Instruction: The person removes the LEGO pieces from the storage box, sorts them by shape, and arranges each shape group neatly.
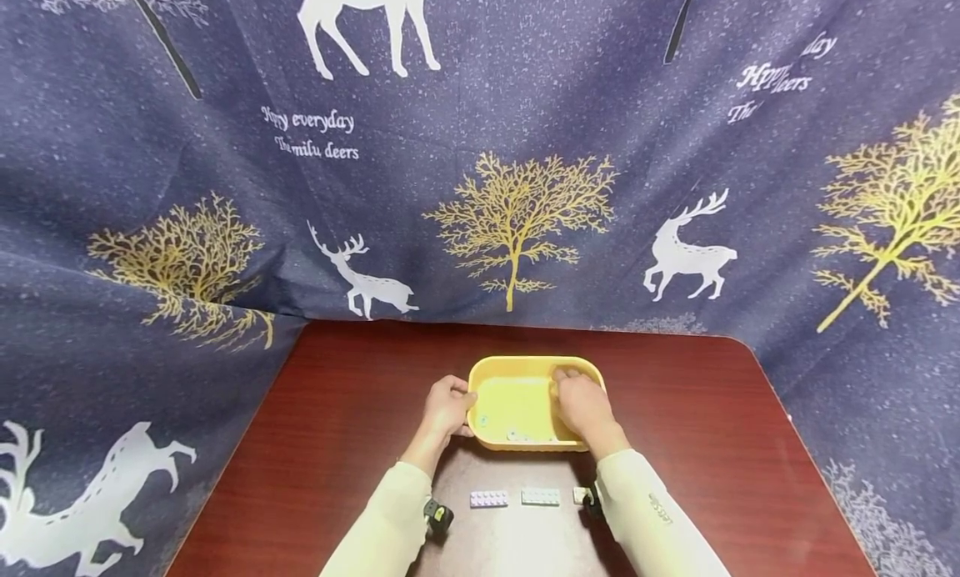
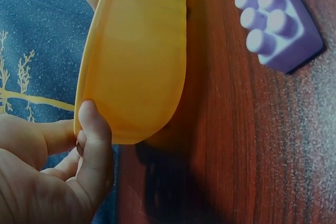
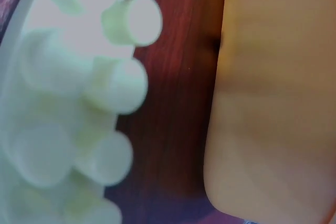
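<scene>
A yellow plastic basin (image 1: pixel 517 402) sits on the table, tilt hard to judge. My left hand (image 1: pixel 447 406) pinches its left rim, thumb on the outer wall, as the left wrist view shows on the basin's side (image 2: pixel 142 61). Inside the basin, at the right end, is my right hand (image 1: pixel 581 400); its fingertips point down and what they touch is hidden. A few small pale pieces (image 1: pixel 513 434) lie on the basin floor near the front. The right wrist view shows only the basin's outer wall (image 3: pixel 273 103), not the hand.
In front of the basin lie a purple studded toy brick (image 1: pixel 489 499), a pale green one (image 1: pixel 540 497) and a cream one (image 1: pixel 581 495) partly covered by the right wrist camera (image 1: pixel 592 501). A patterned blue curtain (image 1: pixel 465 252) hangs behind the red-brown table (image 1: pixel 360 368).
</scene>
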`<state>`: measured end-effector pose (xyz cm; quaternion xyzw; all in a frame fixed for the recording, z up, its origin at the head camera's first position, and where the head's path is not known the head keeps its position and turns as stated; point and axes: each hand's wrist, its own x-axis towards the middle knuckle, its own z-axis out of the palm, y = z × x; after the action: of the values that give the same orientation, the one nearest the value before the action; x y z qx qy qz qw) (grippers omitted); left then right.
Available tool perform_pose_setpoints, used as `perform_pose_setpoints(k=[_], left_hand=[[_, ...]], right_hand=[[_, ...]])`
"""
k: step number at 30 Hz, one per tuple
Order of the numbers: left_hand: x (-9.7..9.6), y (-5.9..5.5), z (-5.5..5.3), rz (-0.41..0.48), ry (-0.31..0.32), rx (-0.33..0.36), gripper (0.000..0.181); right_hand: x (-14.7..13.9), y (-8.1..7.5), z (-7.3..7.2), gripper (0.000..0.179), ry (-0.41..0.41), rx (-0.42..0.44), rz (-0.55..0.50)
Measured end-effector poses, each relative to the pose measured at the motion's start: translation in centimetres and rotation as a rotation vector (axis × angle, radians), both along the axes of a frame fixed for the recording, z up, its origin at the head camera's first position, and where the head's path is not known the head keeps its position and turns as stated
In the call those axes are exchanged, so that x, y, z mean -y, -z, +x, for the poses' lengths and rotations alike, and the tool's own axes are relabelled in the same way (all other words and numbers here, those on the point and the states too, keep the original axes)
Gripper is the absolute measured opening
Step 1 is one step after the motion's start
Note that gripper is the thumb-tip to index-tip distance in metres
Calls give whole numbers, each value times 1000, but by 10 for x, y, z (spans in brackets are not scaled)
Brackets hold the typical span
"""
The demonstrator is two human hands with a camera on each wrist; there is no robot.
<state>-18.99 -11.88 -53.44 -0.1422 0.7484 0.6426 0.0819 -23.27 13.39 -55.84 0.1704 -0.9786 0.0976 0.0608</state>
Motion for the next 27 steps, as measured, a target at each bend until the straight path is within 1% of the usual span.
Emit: perform_pose_setpoints(k=[8,19,27], left_hand=[[-1,0,0,-4,-5,-6,26],[-2,0,1,-30,-5,-14,24],[-2,-1,1,-43,-10,-19,23]], right_hand=[[2,3,-1,5,15,4,-7],[3,4,-2,4,2,16,-38],[2,3,-1,3,-31,25,-80]])
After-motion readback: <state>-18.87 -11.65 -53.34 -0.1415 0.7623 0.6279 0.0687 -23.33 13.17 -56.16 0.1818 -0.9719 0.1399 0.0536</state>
